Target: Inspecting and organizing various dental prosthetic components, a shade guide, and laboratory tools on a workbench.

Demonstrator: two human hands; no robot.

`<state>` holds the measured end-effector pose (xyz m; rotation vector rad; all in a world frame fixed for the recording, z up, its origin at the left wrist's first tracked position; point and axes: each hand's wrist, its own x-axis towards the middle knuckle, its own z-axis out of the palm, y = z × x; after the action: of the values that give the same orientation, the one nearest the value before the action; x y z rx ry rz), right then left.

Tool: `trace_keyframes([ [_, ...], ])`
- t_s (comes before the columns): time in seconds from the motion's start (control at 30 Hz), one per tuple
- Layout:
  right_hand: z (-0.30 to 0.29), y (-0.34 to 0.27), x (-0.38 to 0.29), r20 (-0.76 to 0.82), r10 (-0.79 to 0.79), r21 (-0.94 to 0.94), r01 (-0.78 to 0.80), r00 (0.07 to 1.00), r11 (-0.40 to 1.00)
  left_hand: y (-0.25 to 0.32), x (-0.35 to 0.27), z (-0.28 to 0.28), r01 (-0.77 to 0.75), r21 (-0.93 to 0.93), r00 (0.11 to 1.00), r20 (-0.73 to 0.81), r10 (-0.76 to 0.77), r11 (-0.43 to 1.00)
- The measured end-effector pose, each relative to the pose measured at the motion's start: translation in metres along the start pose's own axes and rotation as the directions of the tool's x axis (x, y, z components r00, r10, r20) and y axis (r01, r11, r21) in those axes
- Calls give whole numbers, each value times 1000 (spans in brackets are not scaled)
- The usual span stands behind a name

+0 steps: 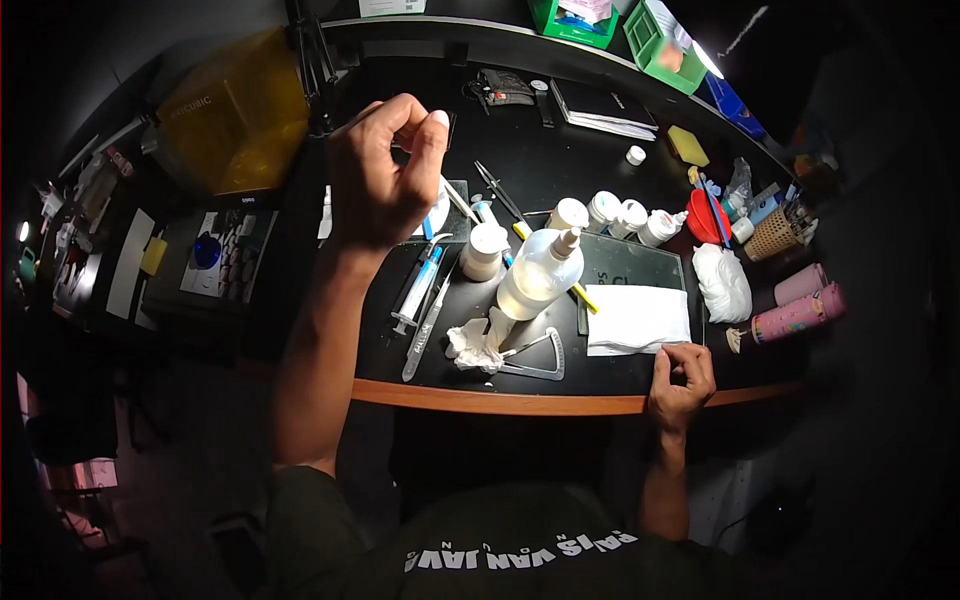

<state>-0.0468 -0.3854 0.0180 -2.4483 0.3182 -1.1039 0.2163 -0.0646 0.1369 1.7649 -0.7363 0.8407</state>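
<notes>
Raised above the left part of the black table is my left hand (pixel 397 165), thumb and index fingertip together, with nothing visible between them. My right hand (pixel 681 386) rests loosely curled at the table's front edge, by the lower edge of a folded white paper towel (pixel 637 319); whether it touches the towel is unclear. Between the hands stand a translucent dropper-type bottle (pixel 540 274) and a white-lidded jar (pixel 484 251). A syringe (pixel 418 289), a metal tweezers-like tool (pixel 426 330), crumpled tissue (pixel 476 345) and a metal caliper gauge (pixel 551 356) lie nearby.
Several small white jars (pixel 604 210) line the back of a glass slab (pixel 645 259). To the right are a white cloth bundle (pixel 721 283), a red bowl (pixel 705 217), a woven basket (pixel 769 234) and a pink bottle (pixel 799 315). Behind lie black tweezers (pixel 499 191) and a notebook (pixel 604 109).
</notes>
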Motion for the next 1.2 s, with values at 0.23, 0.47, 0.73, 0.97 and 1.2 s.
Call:
trace_keyframes([
  [0.23,0,-2,-1,10,22,-34,-21,1000,999,-32,-27,13,-28,51,997,68,25,998],
  [0.47,-15,1,32,183,44,150,-72,982,986,-44,-29,7,-67,177,991,123,46,982],
  [0.73,20,-4,148,372,-388,-49,435,843,899,-46,-29,8,-30,222,986,166,-7,975],
  [0.97,93,23,196,655,-450,-51,629,607,775,-54,-30,6,-22,241,985,171,-20,970],
  [1.2,133,19,213,678,-442,-45,634,587,772,-61,-29,6,-86,244,973,229,29,966],
])
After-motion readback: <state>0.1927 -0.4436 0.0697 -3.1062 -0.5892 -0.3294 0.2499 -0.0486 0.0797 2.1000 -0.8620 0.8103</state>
